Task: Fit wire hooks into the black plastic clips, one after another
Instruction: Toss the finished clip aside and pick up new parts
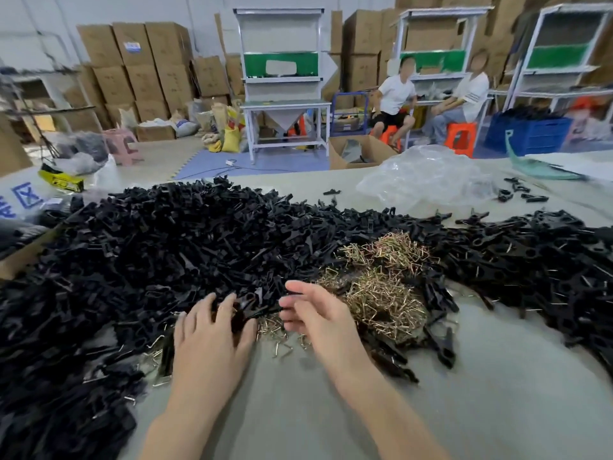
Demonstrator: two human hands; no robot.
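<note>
Left hand [209,330] spread flat on the black clips [166,244]; right hand [315,313] (blurred, grip cannot be told) beside the wire hooks [374,293].

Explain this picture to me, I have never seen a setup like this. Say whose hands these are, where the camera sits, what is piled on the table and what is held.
There is no machine here: a person works with bare hands, and the single picture comes from a camera worn on their head, looking forward and down. On the grey table lies a big heap of black plastic clips and, in the middle, a smaller heap of brassy wire hooks. The left hand rests palm down on the clips at the heap's near edge; blur hides whether it grips one. The right hand hangs beside it, near the hooks, fingers loosely curled, apparently empty. A crumpled clear plastic bag lies farther back.
</note>
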